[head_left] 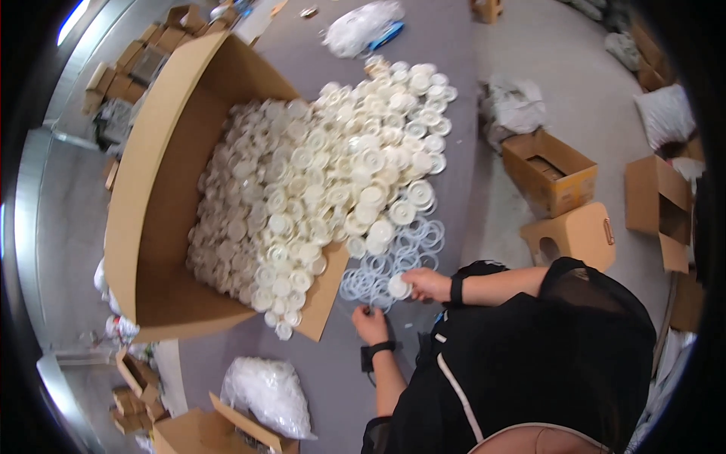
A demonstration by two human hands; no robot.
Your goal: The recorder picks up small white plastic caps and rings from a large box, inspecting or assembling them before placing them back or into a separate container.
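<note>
The fingers of the right hand [431, 284] are clamped on the edge of a single white disc [400, 286], held over the near end of a spread of pale translucent rings [364, 285]. The fingers of the left hand [370, 326] are bunched just beside the same rings, with a small dark thing [367, 310] at their tips — whether they close on it, I cannot tell. Each wrist wears a black band.

Past the hands, the rings lie loose and overlapping on a grey table [463, 170]. Beyond them, touching their far edge, rises a wide heap of white discs [363, 163], spilling out of a big cardboard carton [162, 219] that lies on its side with its mouth toward the heap. A carton flap [325, 299] rests flat between the spilled discs and the rings.

Further out, a clear bag of white things [266, 393] sits near an open box [181, 433] at the lower left — and another white bag [363, 29], with a blue piece [387, 35] beside it, lies at the table's far end. On the floor to the right stands an open brown box [550, 178], a tan panel with a cutout [578, 234] just beside it.
</note>
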